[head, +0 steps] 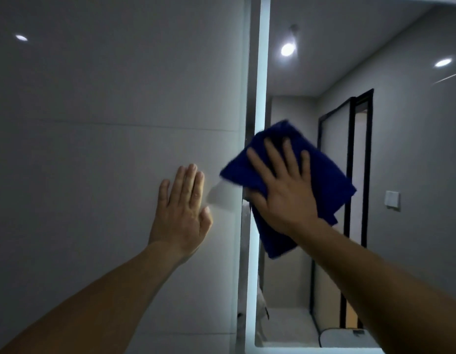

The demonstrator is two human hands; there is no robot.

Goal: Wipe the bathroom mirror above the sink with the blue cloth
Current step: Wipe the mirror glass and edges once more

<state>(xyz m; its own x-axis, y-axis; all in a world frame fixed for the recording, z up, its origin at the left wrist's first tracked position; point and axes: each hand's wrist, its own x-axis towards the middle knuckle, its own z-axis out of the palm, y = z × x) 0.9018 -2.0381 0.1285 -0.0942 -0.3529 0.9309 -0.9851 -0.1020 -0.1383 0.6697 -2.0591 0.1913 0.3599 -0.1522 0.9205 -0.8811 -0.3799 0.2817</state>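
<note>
While the right hand (285, 190) presses the blue cloth (293, 187) to the mirror (400, 149) with fingers spread flat (left hand (182, 208) open on the wall (94, 123), at nine o'clock), overlapping strokes from this lit edge toward three o'clock would probably wipe cleanest.

Bathroom, domestic or hotel type. Evidence: glossy grey tiled wall (106, 111) at 9 o'clock; lit-edged mirror (390, 80) at 3 o'clock, reflecting recessed ceiling lights (287, 49), a black-framed glass door (349, 159), a white wall switch (392, 199).
</note>
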